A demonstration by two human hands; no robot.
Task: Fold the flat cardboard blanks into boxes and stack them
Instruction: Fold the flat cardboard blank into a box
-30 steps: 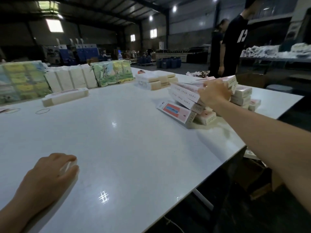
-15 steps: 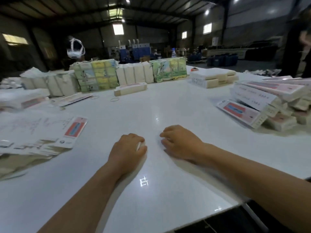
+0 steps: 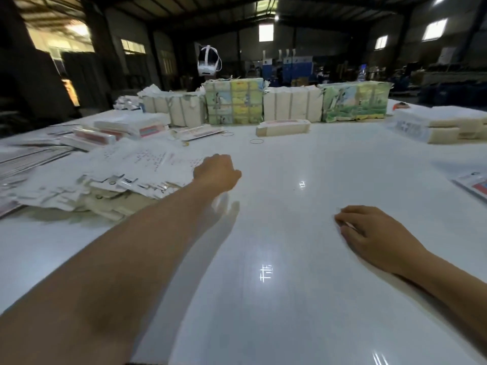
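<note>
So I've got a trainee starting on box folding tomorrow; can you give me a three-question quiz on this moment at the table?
1. True or false: the left hand is reaching toward the heap of flat cardboard blanks.
2. What does the right hand rest on? A) the white table B) a folded box C) a rubber band
3. Fill in: the loose rubber band lies in front of a single long ____.

Key: 1 true; 2 A; 3 box

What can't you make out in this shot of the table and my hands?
- Left hand, head view: fingers hidden behind its own back, so any grip on the flat blanks is unclear.
- Right hand: fingertips motion-blurred.
- Print on the blanks: blurred, too small.
- Red-printed carton: cut off by the right edge.
</note>
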